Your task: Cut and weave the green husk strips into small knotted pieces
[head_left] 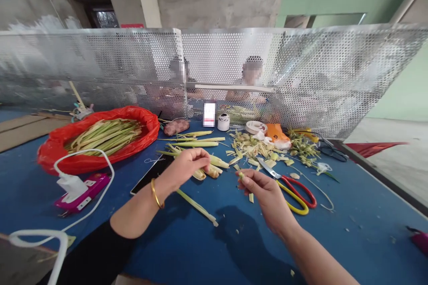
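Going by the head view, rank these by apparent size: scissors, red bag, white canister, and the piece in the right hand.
1. Red bag
2. Scissors
3. White canister
4. Piece in the right hand; partly hidden, so only its visible part is ranked.

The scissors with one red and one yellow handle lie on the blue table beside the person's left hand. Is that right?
Not quite: the side is wrong. The head view shows the scissors, with one red and one yellow handle, on the blue table beside the person's right hand.
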Available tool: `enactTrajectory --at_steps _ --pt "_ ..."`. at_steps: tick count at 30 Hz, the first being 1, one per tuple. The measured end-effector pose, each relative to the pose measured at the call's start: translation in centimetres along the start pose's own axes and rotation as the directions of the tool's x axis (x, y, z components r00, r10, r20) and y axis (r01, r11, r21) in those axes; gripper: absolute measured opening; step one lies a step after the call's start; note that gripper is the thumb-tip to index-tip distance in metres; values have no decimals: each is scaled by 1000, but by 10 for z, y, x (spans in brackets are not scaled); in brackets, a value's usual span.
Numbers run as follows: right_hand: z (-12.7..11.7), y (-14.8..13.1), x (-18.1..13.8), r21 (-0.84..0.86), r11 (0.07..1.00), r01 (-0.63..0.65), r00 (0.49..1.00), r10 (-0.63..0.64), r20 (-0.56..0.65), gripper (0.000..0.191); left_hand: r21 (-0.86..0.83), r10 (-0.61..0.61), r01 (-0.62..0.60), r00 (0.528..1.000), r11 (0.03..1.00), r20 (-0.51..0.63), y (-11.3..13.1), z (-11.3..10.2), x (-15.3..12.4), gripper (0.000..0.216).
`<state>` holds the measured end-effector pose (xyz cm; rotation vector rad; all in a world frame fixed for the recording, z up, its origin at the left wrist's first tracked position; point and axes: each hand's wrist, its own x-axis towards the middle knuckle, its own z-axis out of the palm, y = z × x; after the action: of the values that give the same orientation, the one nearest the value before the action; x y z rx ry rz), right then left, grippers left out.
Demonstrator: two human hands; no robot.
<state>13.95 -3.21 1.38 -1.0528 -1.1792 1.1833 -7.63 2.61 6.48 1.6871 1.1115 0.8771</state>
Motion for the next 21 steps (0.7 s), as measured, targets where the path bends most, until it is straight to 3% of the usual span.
enactTrajectory --at_steps 3,8,10,15,19,21 --pt "0 -2 0 46 998 45 999 -46 27 26 -281 -86 91 996 955 32 6 45 5 17" --pt "-15 -4 9 200 976 87 992 -66 -108 23 -397 -122 129 992 909 43 11 93 21 19" --pt "-27 -6 12 216 971 106 986 -76 -146 24 -387 -140 149 989 910 52 16 101 25 18" --pt "-60 -11 12 220 974 48 995 -27 -95 22 -343 -144 187 979 921 147 20 114 28 19" --pt "-79 -21 12 277 956 100 981 -48 -188 22 -250 -155 212 961 945 227 6 123 22 19" --pt "-85 -26 13 324 938 126 968 -45 -246 23 -166 -134 199 931 966 339 -2 127 15 16"
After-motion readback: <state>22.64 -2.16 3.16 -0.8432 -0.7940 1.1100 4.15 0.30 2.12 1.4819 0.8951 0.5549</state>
